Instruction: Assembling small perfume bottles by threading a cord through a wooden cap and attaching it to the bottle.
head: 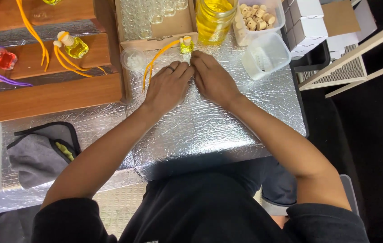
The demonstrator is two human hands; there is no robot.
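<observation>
While both hands rest together on the foil-covered worktop (209, 130), the small yellow bottle (186, 46) stands upright just beyond their fingertips, its orange cord (157, 58) trailing left. The left hand (168, 85) and right hand (212, 80) pinch something small between them, unclear what; both lie equally near.

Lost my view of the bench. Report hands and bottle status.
Left hand and right hand together, fingertips at small yellow bottle. Orange cord trails left. Grip unclear. Nothing blocking.

Foil-covered table (227, 121) with jar (214, 20), tub (268, 54), grey cloth (38, 153)
</observation>
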